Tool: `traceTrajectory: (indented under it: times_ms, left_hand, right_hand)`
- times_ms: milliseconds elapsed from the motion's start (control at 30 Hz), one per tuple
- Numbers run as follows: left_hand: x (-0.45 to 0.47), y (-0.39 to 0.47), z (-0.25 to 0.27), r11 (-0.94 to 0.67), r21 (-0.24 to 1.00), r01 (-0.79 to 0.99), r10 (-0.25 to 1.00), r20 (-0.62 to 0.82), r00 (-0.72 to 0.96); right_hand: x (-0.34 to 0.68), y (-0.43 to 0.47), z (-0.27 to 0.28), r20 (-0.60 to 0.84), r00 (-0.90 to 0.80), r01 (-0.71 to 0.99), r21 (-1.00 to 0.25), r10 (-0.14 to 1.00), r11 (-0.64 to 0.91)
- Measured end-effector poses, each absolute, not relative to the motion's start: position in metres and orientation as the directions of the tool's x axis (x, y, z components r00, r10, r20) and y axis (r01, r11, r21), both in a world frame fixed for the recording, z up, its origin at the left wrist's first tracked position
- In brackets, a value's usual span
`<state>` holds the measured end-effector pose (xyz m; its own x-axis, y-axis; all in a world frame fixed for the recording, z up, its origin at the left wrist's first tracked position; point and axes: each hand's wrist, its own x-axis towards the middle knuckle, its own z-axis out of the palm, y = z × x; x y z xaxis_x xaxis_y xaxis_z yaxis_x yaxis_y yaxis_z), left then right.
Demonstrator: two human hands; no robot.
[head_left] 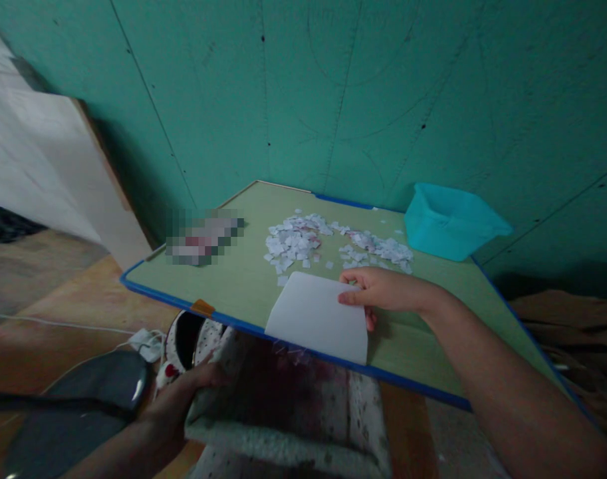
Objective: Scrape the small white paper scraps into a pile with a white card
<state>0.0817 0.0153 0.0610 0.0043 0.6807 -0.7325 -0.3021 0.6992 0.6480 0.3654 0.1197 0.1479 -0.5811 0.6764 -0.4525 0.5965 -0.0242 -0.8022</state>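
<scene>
My right hand (365,291) pinches the right side of a white sheet (320,316), thumb on top and fingers partly beneath. The sheet lies tilted at the table's front edge and reaches slightly past it. My left hand (203,380) closes on the left rim of a whitish, dark-speckled open container (288,449) below that edge; some of its fingers are hidden. A few blurred paper bits (294,352) show above the container's dark inside. Behind the sheet, two heaps of small white paper squares, a left heap (293,241) and a right heap (377,247), lie on the table.
The pale green table (433,339) has blue edging and stands against a green wall (293,100). A turquoise bin (453,223) sits at its back right, a pixelated item (203,241) at its left. A dark round stool (84,412) and a cable (58,316) are on the left.
</scene>
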Motion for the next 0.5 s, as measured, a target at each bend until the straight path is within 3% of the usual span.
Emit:
traceTrajectory:
  times_ms: [167, 267, 367, 500]
  left_hand:
    - [0.092, 0.01, 0.064, 0.702, 0.638, -0.316, 0.686, -0.724, 0.063]
    - [0.095, 0.006, 0.063, 0.701, 0.64, -0.314, 0.69, -0.72, 0.074]
    - [0.096, 0.002, 0.064, 0.674, 0.655, -0.342, 0.715, -0.694, 0.081]
    - [0.1, 0.0, 0.067, 0.647, 0.65, -0.399, 0.742, -0.657, 0.135]
  right_hand:
    - [0.363, 0.116, 0.154, -0.44, -0.623, 0.579, -0.815, 0.647, 0.003]
    - [0.367, 0.118, 0.159, -0.362, -0.596, 0.537, -0.843, 0.717, 0.02]
    - [0.376, 0.124, 0.164, -0.196, -0.494, 0.463, -0.884, 0.847, 0.065]
    - [0.385, 0.132, 0.166, -0.003, -0.218, 0.248, -0.967, 0.976, 0.052]
